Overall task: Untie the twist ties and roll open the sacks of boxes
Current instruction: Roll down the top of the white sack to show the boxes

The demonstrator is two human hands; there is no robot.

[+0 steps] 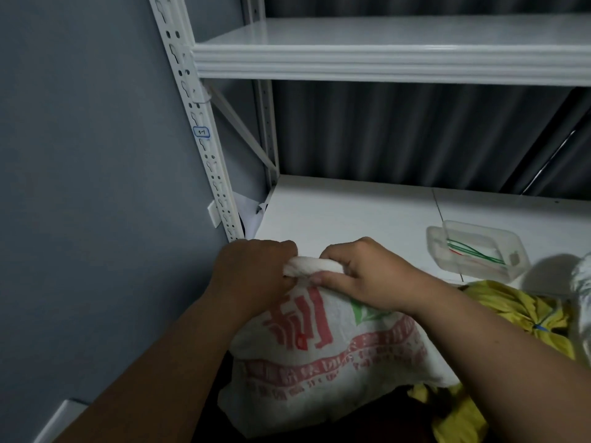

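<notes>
A white woven sack (pixel 319 356) with red and green print lies at the front edge of the white shelf (pixel 345 212). Its top edge is rolled into a thick white band (pixel 311 265). My left hand (pixel 252 276) grips the left end of that rolled band, and my right hand (pixel 367 276) grips the right end, thumb under it. Beside it on the right lies a yellow sack (pixel 518 305), its neck bunched and tied with a blue twist tie (pixel 540 327). What is inside the sacks is hidden.
A clear plastic tray (pixel 476 247) on the shelf at the right holds green and red twist ties. Part of another white sack (pixel 582 282) shows at the right edge. A higher shelf board (pixel 383 49) hangs overhead. The rack's slotted post (pixel 198 123) stands against the grey wall.
</notes>
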